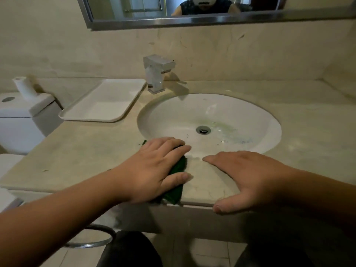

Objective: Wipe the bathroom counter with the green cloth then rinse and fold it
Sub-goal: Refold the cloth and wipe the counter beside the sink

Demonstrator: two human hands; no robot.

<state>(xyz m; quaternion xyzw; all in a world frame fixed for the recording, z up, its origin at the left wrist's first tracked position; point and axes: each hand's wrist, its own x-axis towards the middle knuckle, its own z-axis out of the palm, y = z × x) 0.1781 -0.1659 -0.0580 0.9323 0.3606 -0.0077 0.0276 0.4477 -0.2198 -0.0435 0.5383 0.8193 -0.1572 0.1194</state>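
The green cloth [176, 182] lies on the beige stone counter [77, 151] at its front edge, just left of the sink's near rim. My left hand [154, 168] lies flat on top of the cloth with straight fingers, pressing it onto the counter and hiding most of it. My right hand [244, 178] rests flat on the counter's front edge in front of the sink, fingers pointing left towards the cloth and thumb hooked over the edge. It holds nothing.
A white oval sink [265, 120] with a chrome drain [203, 130] is set into the counter, with a chrome tap [157, 74] behind it. A white tray [104, 101] sits at the back left. A toilet tank [25, 116] stands left of the counter. A mirror [185, 14] hangs above.
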